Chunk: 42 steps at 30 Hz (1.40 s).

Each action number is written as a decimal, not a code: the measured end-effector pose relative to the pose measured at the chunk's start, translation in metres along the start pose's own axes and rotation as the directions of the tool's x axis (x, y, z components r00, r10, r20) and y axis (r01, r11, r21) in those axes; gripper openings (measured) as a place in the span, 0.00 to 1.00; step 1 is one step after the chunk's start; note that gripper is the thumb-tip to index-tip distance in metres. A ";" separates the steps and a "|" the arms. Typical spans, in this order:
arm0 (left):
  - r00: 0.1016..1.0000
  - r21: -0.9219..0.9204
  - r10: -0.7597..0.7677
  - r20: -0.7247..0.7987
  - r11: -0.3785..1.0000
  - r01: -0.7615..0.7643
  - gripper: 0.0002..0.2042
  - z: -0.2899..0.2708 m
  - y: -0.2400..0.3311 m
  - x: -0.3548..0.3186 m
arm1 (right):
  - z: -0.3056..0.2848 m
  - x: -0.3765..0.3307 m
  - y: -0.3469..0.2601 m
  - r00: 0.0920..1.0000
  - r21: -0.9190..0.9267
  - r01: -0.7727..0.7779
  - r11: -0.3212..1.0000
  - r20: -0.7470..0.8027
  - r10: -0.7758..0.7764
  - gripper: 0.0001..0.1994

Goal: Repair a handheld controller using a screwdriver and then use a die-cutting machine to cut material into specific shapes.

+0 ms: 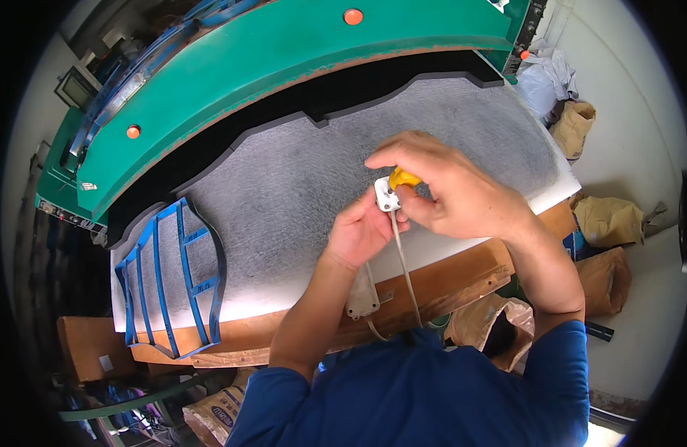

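Observation:
Near the front of the work table, my left hand [356, 232] holds up a small white electrical plug [385, 195] with screws in its face. A thin pale cord [404, 261] runs from the plug down toward my body. My right hand [463, 186] grips the short yellow handle of a screwdriver [404, 178] right against the plug. Its shaft and tip cannot be made out behind the handle and fingers. Below my left wrist, a long white power strip [363, 298] lies at the table's front edge.
Grey felt-like sheet [284, 186] covers much of the white-edged table. A blue strip frame [183, 279] rests on its left end. Behind stands a green machine beam [284, 56] with orange buttons. Brown paper sacks [608, 279] and a white plastic bag [537, 91] sit at the right.

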<state>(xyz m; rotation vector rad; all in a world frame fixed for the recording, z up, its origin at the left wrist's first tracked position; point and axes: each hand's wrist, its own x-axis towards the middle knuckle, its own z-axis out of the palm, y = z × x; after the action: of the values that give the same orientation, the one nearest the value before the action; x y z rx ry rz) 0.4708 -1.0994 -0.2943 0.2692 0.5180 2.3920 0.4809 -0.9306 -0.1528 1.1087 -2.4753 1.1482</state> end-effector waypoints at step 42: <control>0.956 0.210 0.254 -0.147 0.953 -0.220 0.18 -0.019 0.016 -0.019 | 0.096 -0.038 0.032 0.785 0.568 -0.417 0.710 -0.168 0.596 0.12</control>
<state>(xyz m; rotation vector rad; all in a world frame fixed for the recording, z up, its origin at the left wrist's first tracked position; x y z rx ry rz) 0.4704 -1.1281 -0.3054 0.2190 0.8422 2.6170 0.4973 -0.9658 -0.2533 0.2029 -2.3051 2.0425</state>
